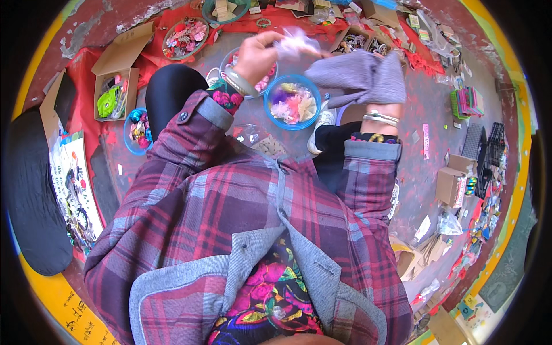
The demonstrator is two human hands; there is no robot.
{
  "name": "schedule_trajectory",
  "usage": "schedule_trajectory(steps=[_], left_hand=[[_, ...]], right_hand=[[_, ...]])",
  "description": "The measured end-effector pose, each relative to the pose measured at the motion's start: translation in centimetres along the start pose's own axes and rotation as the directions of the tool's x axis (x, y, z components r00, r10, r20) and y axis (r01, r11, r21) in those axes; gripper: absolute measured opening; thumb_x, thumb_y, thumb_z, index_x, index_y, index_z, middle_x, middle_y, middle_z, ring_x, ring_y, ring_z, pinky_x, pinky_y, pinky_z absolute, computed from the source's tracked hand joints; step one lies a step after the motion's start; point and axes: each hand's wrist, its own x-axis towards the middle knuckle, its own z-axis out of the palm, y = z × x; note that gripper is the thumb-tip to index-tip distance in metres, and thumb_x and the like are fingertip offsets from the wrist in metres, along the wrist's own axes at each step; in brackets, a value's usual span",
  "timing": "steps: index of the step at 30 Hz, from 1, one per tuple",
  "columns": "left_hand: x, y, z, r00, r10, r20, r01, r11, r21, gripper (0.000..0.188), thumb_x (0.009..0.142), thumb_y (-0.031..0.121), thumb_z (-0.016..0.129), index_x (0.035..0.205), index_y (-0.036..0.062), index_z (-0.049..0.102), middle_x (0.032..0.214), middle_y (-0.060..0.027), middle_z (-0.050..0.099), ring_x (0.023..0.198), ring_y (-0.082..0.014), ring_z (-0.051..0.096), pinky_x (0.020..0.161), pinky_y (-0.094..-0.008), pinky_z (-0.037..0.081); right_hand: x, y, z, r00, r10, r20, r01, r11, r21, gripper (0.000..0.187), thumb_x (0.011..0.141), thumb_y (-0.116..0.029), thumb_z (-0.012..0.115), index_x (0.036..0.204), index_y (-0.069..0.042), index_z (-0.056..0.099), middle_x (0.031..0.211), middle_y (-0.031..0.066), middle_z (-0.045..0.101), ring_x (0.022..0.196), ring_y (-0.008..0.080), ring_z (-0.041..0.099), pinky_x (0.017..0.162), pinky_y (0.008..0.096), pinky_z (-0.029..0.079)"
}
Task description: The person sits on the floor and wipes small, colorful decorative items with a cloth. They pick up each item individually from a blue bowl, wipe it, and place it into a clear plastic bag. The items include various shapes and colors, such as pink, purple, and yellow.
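My left hand (256,58) is raised ahead of me, thumb and fingers pinched on a sheer whitish-lilac tuft of tulle (298,45). To its right a grey-purple cloth (359,76), folded like a wide bow, hangs from my right hand (384,110). That cloth hides most of my right fingers, which seem closed around it. The tuft and the cloth come close together between my hands. Below them stands a clear blue-rimmed bowl (318,112) with pale pink, cream and purple fabric pieces (292,106).
Another bowl (269,86) of pink pieces stands under my left wrist. Further left are a bowl of red and pink flowers (185,37), an open cardboard box (115,92) and a small blue bowl (138,131). Small boxes (451,185) and colourful packs (468,102) line the right.
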Motion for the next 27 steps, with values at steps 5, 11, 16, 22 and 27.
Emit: schedule_trajectory(steps=[5,11,16,22,27], left_hand=[[1.6,-6.8,-3.3,0.913,-0.408,-0.028,0.404,0.91,-0.099,0.02,0.079,0.008,0.057,0.098,-0.0013,0.057,0.087,-0.0051,0.061,0.077,-0.014,0.059,0.067,-0.0235,0.047],[0.4,-17.6,-2.8,0.753,-0.657,0.036,0.581,0.69,0.431,0.018,0.076,0.008,0.057,0.091,0.0005,0.057,0.077,-0.0073,0.059,0.063,-0.0154,0.058,0.056,-0.0277,0.048],[0.1,-21.8,1.2,0.756,-0.649,0.083,0.449,0.607,0.656,0.014,0.072,0.007,0.057,0.083,-0.001,0.058,0.067,-0.007,0.058,0.057,-0.0164,0.058,0.051,-0.029,0.047],[1.1,-25.4,2.9,0.764,-0.645,-0.005,0.471,0.553,0.687,0.023,0.072,0.01,0.056,0.093,-0.0015,0.058,0.09,-0.0169,0.057,0.079,-0.0281,0.057,0.071,-0.035,0.046],[0.6,-24.5,2.9,0.922,-0.382,-0.057,0.246,0.469,0.848,0.033,0.072,0.01,0.054,0.103,-0.0008,0.055,0.111,-0.0215,0.051,0.099,-0.0347,0.051,0.085,-0.0377,0.042]], right_hand=[[-2.6,-1.6,-0.6,0.983,-0.181,-0.033,0.184,0.979,0.093,0.033,0.089,-0.03,0.044,0.101,-0.001,0.052,0.095,0.0106,0.058,0.088,0.0238,0.057,0.073,0.0345,0.049],[-1.7,-1.7,-1.6,0.99,-0.143,0.019,0.141,0.985,0.096,0.035,0.089,-0.032,0.045,0.101,0.0,0.052,0.096,0.0127,0.058,0.087,0.0247,0.057,0.074,0.0354,0.049],[-1.4,-1.6,-2.6,0.997,-0.06,0.054,0.055,0.994,0.096,0.035,0.088,-0.033,0.046,0.102,-0.001,0.053,0.096,0.0128,0.058,0.088,0.0258,0.057,0.076,0.037,0.048],[-1.1,-1.2,-2.6,1.0,-0.014,-0.017,0.016,0.989,0.147,0.037,0.088,-0.037,0.045,0.1,-0.004,0.054,0.097,0.0113,0.059,0.089,0.0256,0.056,0.076,0.0391,0.047],[-1.4,-1.7,-2.8,0.998,-0.064,-0.012,0.065,0.994,0.093,0.036,0.088,-0.035,0.046,0.102,-0.003,0.053,0.102,0.0121,0.057,0.095,0.0258,0.055,0.079,0.0396,0.047]])
